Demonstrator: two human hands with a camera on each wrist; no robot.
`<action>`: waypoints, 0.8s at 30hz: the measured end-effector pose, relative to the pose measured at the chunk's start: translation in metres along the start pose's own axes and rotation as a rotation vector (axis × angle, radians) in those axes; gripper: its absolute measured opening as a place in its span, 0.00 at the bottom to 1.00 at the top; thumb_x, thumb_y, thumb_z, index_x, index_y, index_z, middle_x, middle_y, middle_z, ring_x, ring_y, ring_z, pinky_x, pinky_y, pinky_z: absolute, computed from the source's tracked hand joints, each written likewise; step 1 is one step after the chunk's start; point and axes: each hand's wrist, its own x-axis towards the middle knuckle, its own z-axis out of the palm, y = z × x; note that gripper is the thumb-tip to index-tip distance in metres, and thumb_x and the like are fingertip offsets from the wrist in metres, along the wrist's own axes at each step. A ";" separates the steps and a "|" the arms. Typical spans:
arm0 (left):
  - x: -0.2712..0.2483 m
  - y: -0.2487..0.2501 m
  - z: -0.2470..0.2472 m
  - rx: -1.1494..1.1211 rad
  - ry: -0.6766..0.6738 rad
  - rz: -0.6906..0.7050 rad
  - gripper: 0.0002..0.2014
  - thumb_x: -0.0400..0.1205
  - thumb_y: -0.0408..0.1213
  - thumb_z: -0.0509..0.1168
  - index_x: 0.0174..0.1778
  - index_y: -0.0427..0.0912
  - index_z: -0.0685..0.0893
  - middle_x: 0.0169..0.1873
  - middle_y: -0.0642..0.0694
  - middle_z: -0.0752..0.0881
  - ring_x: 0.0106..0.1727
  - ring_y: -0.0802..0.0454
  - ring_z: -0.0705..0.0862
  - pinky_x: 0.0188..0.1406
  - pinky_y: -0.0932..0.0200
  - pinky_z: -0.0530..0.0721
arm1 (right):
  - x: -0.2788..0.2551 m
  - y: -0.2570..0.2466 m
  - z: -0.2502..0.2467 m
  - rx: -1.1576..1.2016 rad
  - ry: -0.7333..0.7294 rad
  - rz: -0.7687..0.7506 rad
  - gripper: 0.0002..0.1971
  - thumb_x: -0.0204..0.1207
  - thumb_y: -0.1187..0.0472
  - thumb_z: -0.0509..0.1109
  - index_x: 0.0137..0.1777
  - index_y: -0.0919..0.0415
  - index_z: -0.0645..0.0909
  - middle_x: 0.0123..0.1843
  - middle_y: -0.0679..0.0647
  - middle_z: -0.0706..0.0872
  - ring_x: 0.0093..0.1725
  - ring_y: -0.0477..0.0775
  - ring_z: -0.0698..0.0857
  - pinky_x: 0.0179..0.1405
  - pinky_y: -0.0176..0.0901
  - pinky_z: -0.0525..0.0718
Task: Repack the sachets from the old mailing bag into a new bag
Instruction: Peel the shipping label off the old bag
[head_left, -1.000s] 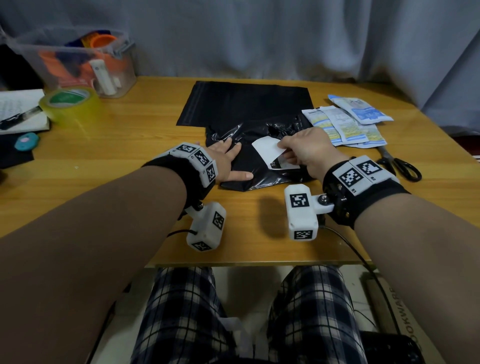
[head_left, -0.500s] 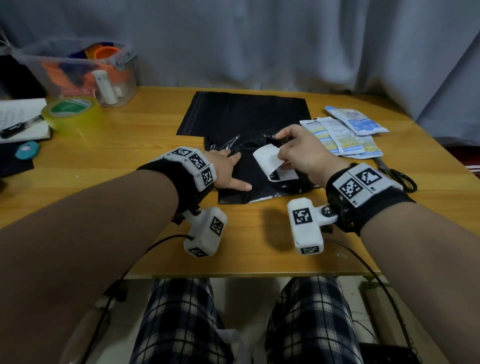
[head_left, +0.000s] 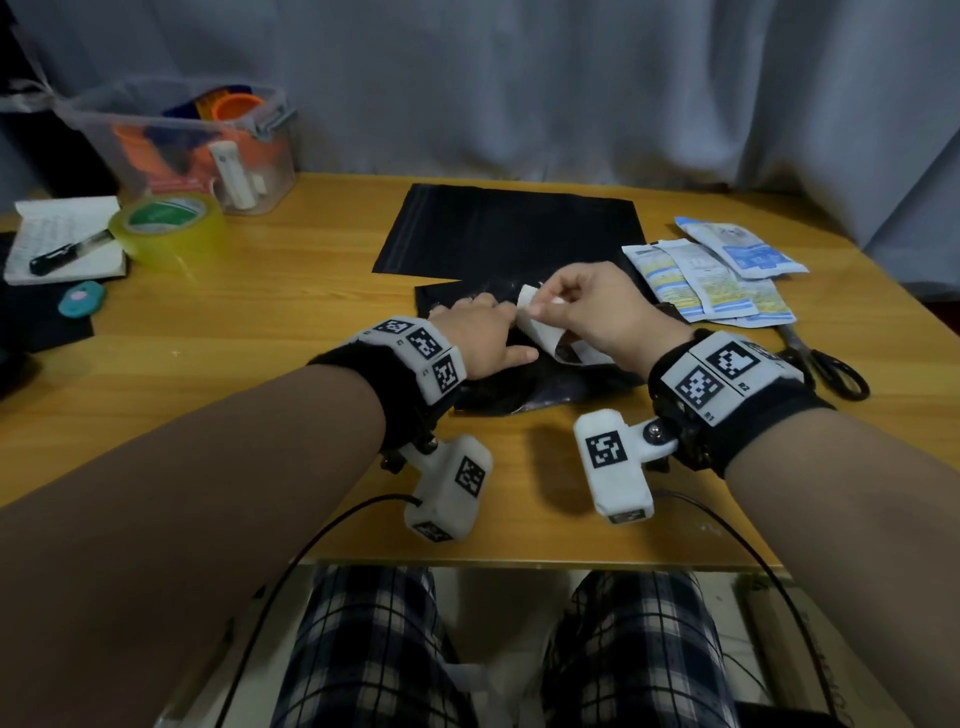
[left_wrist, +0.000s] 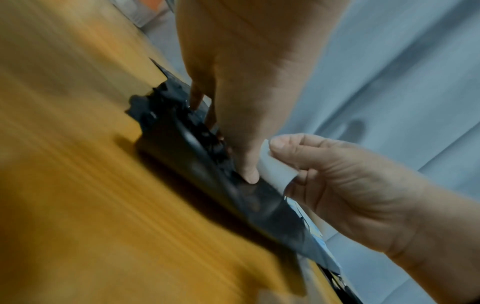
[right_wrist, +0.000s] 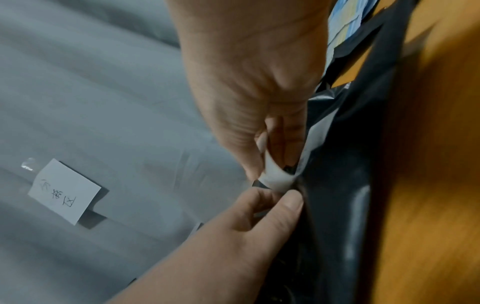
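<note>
The crumpled old black mailing bag (head_left: 540, 387) lies in front of me, partly over the flat new black bag (head_left: 509, 228). My left hand (head_left: 478, 338) presses straight fingers down on the old bag (left_wrist: 182, 127). My right hand (head_left: 576, 306) pinches the lifted corner of a white label (head_left: 535, 325) that is partly peeled off that bag. The left wrist view shows the label (left_wrist: 275, 166) curling up between the right hand's (left_wrist: 337, 181) thumb and fingers. Several sachets (head_left: 711, 275) lie fanned out to the right.
Black scissors (head_left: 826, 364) lie by my right wrist. A yellow tape roll (head_left: 166, 228), a clear plastic box (head_left: 197, 150), and a notebook with a pen (head_left: 62, 244) sit at the left. A grey curtain hangs behind the table.
My right hand has pulled the label corner up and back, peeling more of it off the old bag. The left hand has slid slightly right, still pressing the bag.
</note>
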 end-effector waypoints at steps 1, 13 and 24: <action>0.001 0.001 0.001 -0.017 0.010 -0.017 0.32 0.81 0.61 0.56 0.77 0.45 0.64 0.76 0.41 0.66 0.76 0.40 0.66 0.73 0.38 0.66 | 0.001 0.000 0.001 -0.022 0.010 0.033 0.14 0.72 0.62 0.76 0.56 0.63 0.82 0.45 0.57 0.84 0.44 0.48 0.82 0.42 0.39 0.81; 0.012 -0.004 0.013 0.032 -0.159 -0.096 0.43 0.81 0.67 0.45 0.83 0.45 0.37 0.83 0.48 0.37 0.84 0.49 0.39 0.82 0.41 0.42 | 0.001 -0.002 -0.011 0.401 0.020 0.532 0.08 0.71 0.69 0.76 0.45 0.65 0.78 0.40 0.58 0.85 0.38 0.54 0.86 0.29 0.42 0.87; 0.012 -0.003 0.013 0.044 -0.165 -0.117 0.43 0.80 0.68 0.44 0.83 0.45 0.37 0.83 0.47 0.37 0.84 0.48 0.40 0.81 0.43 0.44 | -0.010 0.007 -0.014 0.541 0.153 0.518 0.14 0.69 0.70 0.78 0.50 0.67 0.77 0.44 0.62 0.85 0.34 0.56 0.87 0.23 0.42 0.87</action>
